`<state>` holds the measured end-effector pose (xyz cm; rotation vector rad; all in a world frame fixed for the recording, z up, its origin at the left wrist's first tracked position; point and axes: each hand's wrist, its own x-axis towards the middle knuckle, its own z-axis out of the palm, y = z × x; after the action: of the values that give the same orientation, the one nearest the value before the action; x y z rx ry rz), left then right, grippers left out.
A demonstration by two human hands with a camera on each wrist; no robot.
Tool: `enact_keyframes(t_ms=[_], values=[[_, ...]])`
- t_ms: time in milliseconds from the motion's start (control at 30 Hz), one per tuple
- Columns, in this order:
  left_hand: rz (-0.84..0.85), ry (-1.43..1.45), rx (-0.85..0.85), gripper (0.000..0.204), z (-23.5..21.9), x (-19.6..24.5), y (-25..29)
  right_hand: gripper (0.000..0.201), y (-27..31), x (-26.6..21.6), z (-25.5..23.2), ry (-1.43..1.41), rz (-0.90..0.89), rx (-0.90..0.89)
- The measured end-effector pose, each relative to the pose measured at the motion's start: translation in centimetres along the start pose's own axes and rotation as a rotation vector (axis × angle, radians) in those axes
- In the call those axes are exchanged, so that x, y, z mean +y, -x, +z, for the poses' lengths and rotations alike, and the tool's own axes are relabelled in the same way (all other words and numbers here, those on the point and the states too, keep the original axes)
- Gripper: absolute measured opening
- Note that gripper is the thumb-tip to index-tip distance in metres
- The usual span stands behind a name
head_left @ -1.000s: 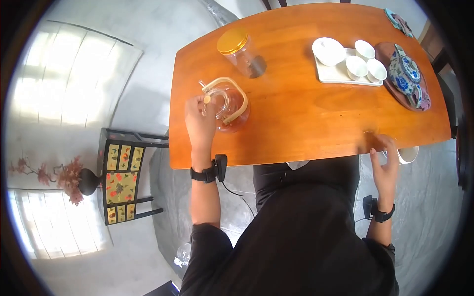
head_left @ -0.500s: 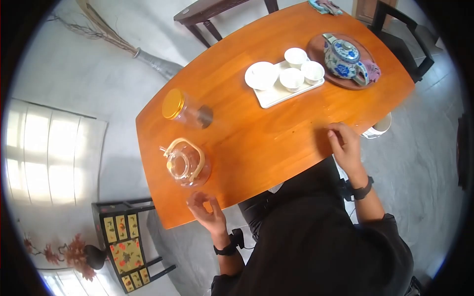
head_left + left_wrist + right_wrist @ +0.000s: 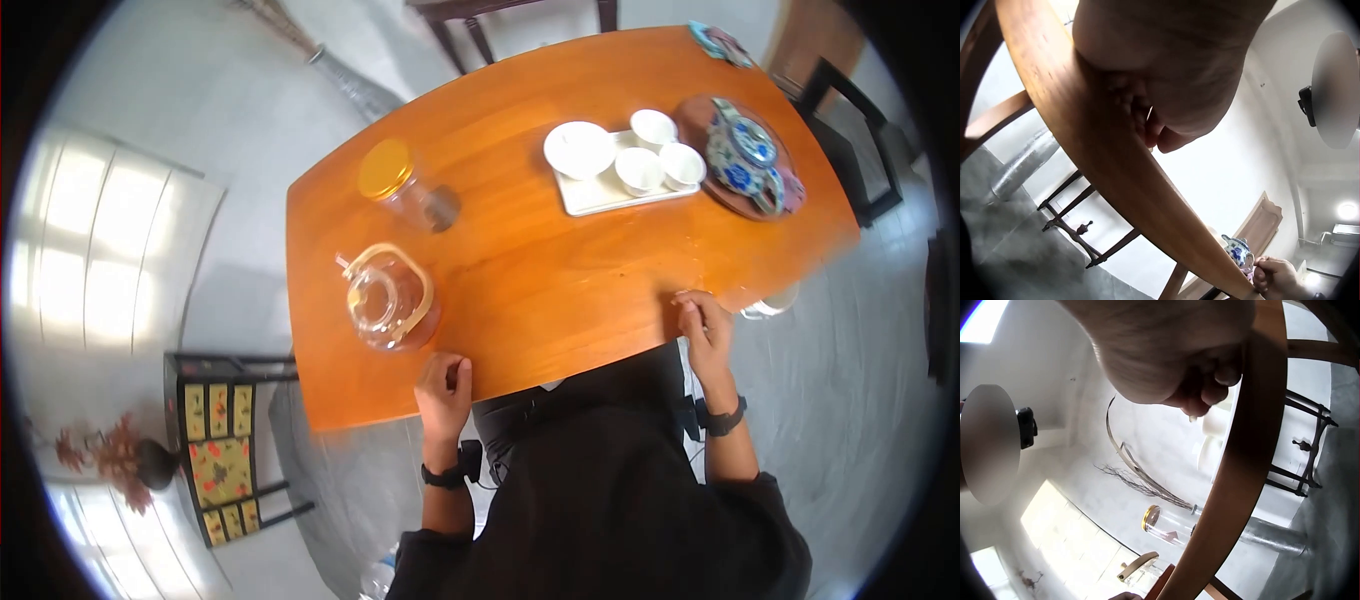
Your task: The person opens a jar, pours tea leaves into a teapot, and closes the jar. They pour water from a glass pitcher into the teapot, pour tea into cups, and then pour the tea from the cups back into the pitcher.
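My left hand [image 3: 445, 390] rests on the near table edge with loosely curled fingers and holds nothing. Just beyond it stands a glass teapot [image 3: 400, 318] with a pale looped handle and a reddish tint. My right hand [image 3: 708, 332] lies at the table's edge farther right, fingers bent loosely, no object showing in them. In the left wrist view the fingers [image 3: 1163, 139] curl in over the wooden edge. The right wrist view likewise shows bent fingers [image 3: 1213, 394] by the table rim.
A clear jar [image 3: 405, 200] with a gold lid stands behind the glass teapot. A white tray [image 3: 600, 205] carries a white bowl [image 3: 580, 148] and three cups. A blue-and-white teapot [image 3: 742, 155] sits on a round brown tray [image 3: 692, 118]. A folded cloth [image 3: 718, 44] lies at the far corner.
My left hand has let go of the glass teapot's lid knob and come back to the table edge. My right hand has settled at the edge. The head view has shifted.
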<state>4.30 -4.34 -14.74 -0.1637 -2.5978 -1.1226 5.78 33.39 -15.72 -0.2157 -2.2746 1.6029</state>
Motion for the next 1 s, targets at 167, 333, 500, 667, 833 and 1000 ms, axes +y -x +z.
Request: enact_keyframes(t_ms=[167,333,500,667,833,1000], values=[[-0.028,0.048,0.017,0.011,0.3,-0.3,0.0,0.015,0.5,2.6,-0.3,-0.05,-0.09,0.011],[-0.056,0.069,0.07,0.018,0.4,-0.2,0.1,0.016,0.4,1.8,0.2,-0.054,-0.113,-0.026],[-0.101,0.125,0.125,0.023,1.0,0.0,0.9,0.014,0.3,1.3,0.9,0.039,-0.22,-0.08],[-0.145,0.152,0.05,0.026,1.4,0.7,1.0,0.014,0.6,1.2,1.7,0.059,-0.217,-0.012],[-0.119,0.256,0.068,0.03,1.9,-1.1,1.0,0.015,0.8,1.5,2.2,0.163,-0.354,0.049],[-0.117,0.3,0.003,0.033,1.5,-1.1,0.6,0.018,0.0,1.1,2.1,-0.027,-0.09,0.092]])
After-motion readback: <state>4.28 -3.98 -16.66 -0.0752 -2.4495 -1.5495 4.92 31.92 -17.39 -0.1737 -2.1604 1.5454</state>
